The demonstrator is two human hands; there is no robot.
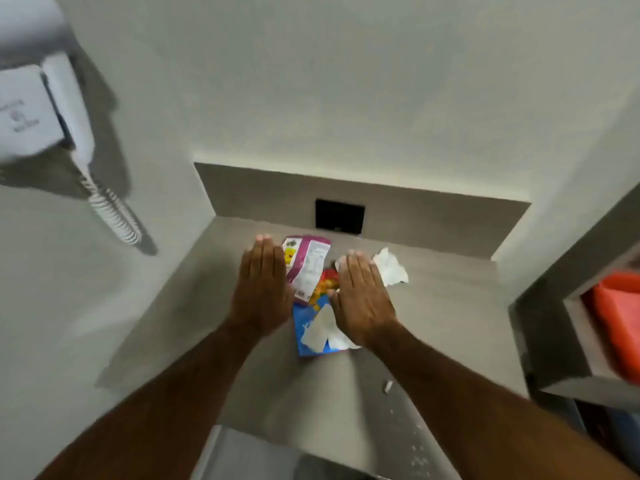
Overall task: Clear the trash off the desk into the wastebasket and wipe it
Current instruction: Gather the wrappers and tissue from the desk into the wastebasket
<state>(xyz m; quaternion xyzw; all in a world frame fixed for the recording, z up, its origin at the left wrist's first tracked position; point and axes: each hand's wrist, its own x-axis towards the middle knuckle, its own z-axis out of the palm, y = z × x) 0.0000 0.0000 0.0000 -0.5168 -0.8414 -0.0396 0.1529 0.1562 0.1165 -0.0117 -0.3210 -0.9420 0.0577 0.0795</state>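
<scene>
On the grey desk (433,323) lies a heap of trash between my hands. A purple-and-white snack wrapper (306,265) lies at the back, and a blue wrapper (304,327) with orange print lies in front of it. A crumpled white tissue (322,332) rests on the blue wrapper. Another white tissue (391,266) lies to the right. My left hand (263,289) is held flat, fingers straight and together, left of the heap. My right hand (362,299) is flat too, right of the heap, over the tissue's edge. Neither holds anything.
A small white scrap (387,386) and several crumbs (417,452) lie near the desk's front right. A black socket plate (340,216) sits in the back panel. A white wall hair dryer (38,112) with coiled cord hangs left. An orange object (620,317) sits in the shelf at right.
</scene>
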